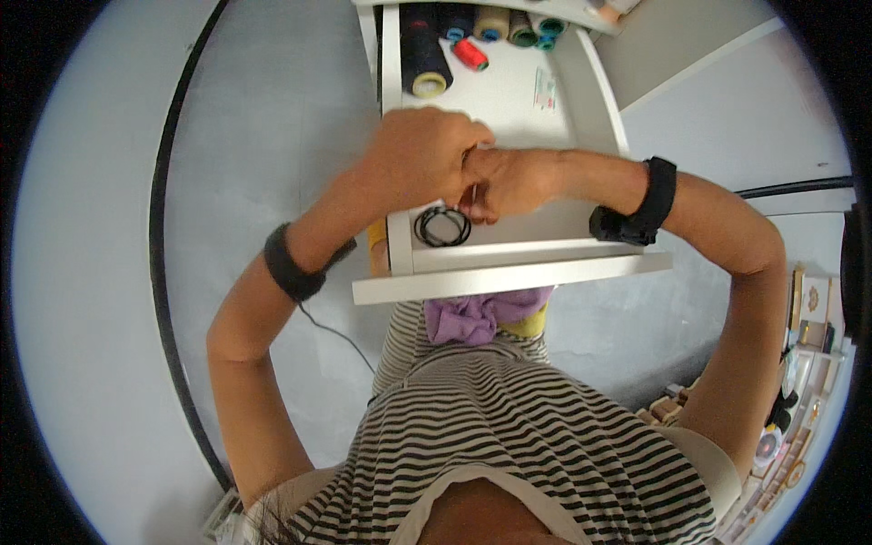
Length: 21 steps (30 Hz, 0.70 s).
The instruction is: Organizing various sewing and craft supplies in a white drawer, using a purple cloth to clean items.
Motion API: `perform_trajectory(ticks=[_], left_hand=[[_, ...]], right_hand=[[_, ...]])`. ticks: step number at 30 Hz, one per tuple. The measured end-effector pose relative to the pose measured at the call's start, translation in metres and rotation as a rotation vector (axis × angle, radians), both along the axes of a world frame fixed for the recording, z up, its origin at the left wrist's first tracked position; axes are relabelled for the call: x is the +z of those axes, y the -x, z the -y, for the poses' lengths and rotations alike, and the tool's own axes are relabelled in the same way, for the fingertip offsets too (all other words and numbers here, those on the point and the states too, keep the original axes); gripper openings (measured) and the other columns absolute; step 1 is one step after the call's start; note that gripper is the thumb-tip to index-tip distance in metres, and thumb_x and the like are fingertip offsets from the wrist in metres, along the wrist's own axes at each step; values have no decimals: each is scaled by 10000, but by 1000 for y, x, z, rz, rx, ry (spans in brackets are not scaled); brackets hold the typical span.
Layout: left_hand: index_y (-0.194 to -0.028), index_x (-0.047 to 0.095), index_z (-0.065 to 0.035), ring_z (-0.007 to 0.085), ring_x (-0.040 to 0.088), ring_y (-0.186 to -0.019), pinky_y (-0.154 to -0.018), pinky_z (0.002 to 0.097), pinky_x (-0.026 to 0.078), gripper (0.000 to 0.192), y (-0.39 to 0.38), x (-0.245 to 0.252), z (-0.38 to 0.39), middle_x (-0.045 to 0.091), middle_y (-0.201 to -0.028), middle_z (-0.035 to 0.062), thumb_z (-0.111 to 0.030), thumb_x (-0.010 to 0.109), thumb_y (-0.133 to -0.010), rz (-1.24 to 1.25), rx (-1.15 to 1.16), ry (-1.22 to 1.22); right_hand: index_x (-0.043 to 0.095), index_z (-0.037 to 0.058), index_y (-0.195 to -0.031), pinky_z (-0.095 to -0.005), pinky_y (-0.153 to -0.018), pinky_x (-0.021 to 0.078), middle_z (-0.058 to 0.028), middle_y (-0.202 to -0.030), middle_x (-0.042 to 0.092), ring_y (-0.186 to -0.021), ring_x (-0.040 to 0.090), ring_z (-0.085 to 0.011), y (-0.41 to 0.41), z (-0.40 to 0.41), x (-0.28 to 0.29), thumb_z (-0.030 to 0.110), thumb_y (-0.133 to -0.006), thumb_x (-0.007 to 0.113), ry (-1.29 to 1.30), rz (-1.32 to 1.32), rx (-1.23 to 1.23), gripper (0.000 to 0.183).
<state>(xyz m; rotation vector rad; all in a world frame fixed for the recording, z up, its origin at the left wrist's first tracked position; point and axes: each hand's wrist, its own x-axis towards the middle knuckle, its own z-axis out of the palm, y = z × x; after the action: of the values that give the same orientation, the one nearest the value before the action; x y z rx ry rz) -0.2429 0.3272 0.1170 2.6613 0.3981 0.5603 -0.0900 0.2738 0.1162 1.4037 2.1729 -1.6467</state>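
Observation:
Both my hands meet over a pulled-out white drawer (511, 276). My left hand (422, 157) is curled, its fingers against my right hand (514, 180), whose fingers are bent downward. Whether either hand holds something small between the fingers is hidden. Just below them a coiled black cord (443, 227) lies at the drawer's front left. A large dark thread cone (426, 61) and a small red thread spool (470, 54) lie farther back in the drawer, before a row of other thread cones (492, 24).
A purple cloth (463, 320) and a yellow cloth (524, 323) are below the drawer front, by my lap. A white panel (695, 48) stands at the right of the drawer. Shelves with small items (793, 443) line the far right. A thin cable (340, 334) hangs from my left wristband.

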Motion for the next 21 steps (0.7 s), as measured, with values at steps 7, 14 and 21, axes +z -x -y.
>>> perform_trajectory(ticks=[7, 14, 21], left_hand=[[-787, 644, -68, 292, 621, -641, -562, 375, 480, 129, 5, 7, 5, 632, -693, 107, -176, 584, -747, 53, 85, 9], [-1075, 607, -14, 97, 596, -662, -624, 239, 494, 247, -9, 24, -28, 646, -767, 79, -66, 571, -836, 139, 86, 288], [-1036, 627, -14, 125, 624, -707, -633, 242, 504, 231, -18, 1, -37, 660, -826, 101, -30, 581, -811, 199, 78, 367]], right_hand=[[619, -17, -968, -297, -734, 476, -99, -850, 625, -764, 584, -186, -7, 1, 49, 57, -822, 572, -289, 272, 96, 171], [614, -6, -838, -222, -477, 464, -24, -710, 601, -560, 569, -76, -54, -23, 93, 22, -798, 566, -579, 158, -572, 69], [646, 12, -837, -250, -476, 459, -46, -625, 608, -482, 573, -103, -89, -71, 111, 128, -782, 617, -1113, 215, -811, 132]])
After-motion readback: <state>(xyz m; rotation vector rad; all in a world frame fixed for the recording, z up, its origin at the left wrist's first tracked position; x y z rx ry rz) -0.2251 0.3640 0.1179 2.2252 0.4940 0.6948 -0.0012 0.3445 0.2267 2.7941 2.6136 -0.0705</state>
